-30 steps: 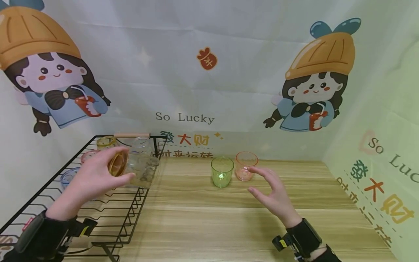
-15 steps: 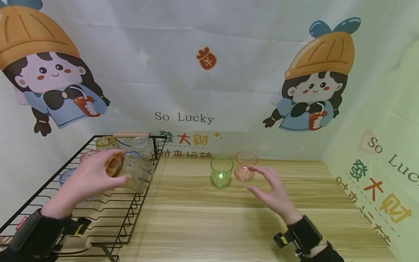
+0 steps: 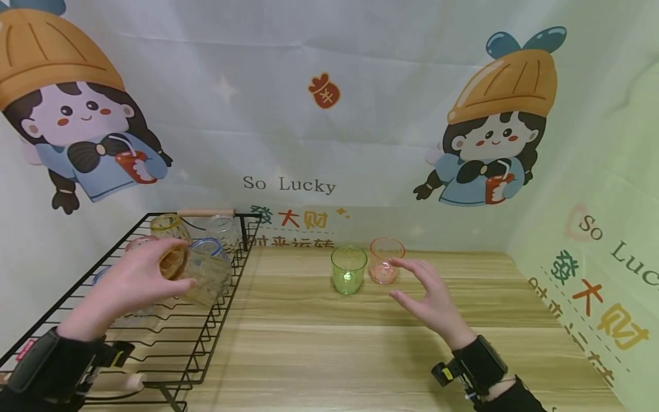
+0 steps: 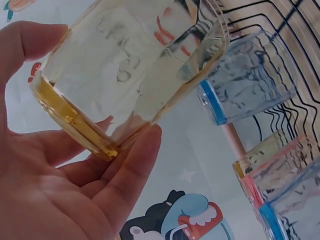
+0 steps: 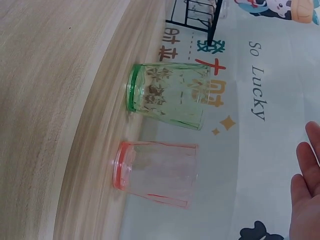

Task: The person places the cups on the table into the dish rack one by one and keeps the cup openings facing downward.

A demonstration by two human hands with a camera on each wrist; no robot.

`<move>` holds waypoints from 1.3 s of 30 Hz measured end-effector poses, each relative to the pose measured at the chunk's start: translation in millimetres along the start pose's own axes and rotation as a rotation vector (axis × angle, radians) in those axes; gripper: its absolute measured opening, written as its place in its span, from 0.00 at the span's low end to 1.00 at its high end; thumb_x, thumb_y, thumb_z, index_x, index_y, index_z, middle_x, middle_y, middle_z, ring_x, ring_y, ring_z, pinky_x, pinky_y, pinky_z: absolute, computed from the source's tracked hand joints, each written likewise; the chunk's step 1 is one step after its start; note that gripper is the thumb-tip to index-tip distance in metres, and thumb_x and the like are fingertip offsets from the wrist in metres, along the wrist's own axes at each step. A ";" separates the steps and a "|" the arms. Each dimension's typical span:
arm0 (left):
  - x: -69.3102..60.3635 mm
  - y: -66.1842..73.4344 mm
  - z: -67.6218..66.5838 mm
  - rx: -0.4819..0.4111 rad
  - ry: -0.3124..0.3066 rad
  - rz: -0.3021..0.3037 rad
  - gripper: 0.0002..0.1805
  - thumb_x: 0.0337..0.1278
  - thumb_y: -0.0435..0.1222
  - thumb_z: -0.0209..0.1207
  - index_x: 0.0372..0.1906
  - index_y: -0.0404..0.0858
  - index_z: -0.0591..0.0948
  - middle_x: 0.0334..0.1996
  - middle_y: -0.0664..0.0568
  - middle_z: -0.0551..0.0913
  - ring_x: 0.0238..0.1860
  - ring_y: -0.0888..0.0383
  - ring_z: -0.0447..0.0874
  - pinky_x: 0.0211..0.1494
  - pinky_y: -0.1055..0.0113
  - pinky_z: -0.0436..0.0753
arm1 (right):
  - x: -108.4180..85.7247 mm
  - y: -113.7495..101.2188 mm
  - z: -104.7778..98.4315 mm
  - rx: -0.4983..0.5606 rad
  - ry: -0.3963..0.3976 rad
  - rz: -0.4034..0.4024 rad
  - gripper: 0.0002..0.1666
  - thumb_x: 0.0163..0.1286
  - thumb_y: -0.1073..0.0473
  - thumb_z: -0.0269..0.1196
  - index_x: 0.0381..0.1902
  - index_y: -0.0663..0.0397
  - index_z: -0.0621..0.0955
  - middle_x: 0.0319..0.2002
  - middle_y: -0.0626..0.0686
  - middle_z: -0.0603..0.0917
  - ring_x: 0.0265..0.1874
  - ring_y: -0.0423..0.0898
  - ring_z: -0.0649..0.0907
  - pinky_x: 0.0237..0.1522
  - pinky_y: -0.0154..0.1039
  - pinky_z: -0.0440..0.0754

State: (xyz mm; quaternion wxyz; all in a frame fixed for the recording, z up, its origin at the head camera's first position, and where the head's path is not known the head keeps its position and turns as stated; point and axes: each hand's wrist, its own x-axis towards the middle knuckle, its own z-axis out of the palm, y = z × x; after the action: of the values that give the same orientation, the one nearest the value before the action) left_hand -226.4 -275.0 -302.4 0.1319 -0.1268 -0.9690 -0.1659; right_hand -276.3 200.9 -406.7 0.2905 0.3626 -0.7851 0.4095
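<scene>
My left hand (image 3: 141, 274) grips a yellow-tinted glass (image 3: 206, 283) near its thick amber base, thumb on one side and fingers on the other. Tipped on its side, the glass hangs above the black wire rack (image 3: 175, 382), its mouth pointing right. The left wrist view shows the same glass (image 4: 125, 70) between thumb and fingertips. My right hand (image 3: 435, 300) hovers with spread, relaxed fingers and holds nothing. Closest to it is a red-rimmed glass (image 3: 385, 269), with a green glass (image 3: 349, 274) beside that; both stand upright on the wooden table.
On the rack sit a blue-based glass (image 3: 210, 246), a clear glass (image 3: 225, 229), a yellow glass (image 3: 169, 224) and a pink one (image 3: 138, 242). Another blue glass (image 3: 99, 276) is mostly behind my left hand. A printed cloth (image 3: 288, 137) hangs behind the table.
My left hand has moved left and slightly down with the yellow-tinted glass, uncovering more of the blue-based glass behind it. My right hand has stayed nearly still.
</scene>
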 end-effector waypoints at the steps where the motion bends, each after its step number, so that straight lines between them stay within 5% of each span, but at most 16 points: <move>1: -0.1 -1.1 0.1 0.009 0.000 0.004 0.42 0.44 0.46 0.73 0.62 0.25 0.73 0.41 0.40 0.79 0.42 0.42 0.74 0.34 0.53 0.79 | 0.0 0.3 0.0 0.000 0.000 0.001 0.36 0.54 0.72 0.73 0.62 0.62 0.76 0.57 0.59 0.81 0.58 0.53 0.75 0.63 0.40 0.69; 19: -2.1 -16.5 7.6 0.060 -0.101 -0.014 0.43 0.44 0.46 0.71 0.61 0.22 0.72 0.47 0.30 0.80 0.41 0.37 0.82 0.37 0.44 0.83 | 7.6 10.2 0.3 -0.056 -0.024 0.007 0.34 0.56 0.68 0.73 0.61 0.60 0.77 0.57 0.57 0.81 0.58 0.55 0.75 0.62 0.51 0.70; 39: 1.0 -27.1 14.9 0.092 -0.149 -0.016 0.42 0.42 0.46 0.71 0.60 0.21 0.73 0.46 0.31 0.82 0.42 0.37 0.82 0.39 0.42 0.82 | 18.4 10.9 2.1 -0.063 -0.063 0.006 0.33 0.57 0.66 0.73 0.61 0.59 0.77 0.58 0.57 0.81 0.60 0.56 0.74 0.63 0.60 0.68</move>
State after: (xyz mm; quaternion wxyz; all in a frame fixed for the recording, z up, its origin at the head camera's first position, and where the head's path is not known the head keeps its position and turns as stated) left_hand -238.4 -294.3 -323.5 0.0638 -0.1250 -0.9837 -0.1121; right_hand -295.9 197.4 -398.6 0.2758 0.3637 -0.8075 0.3737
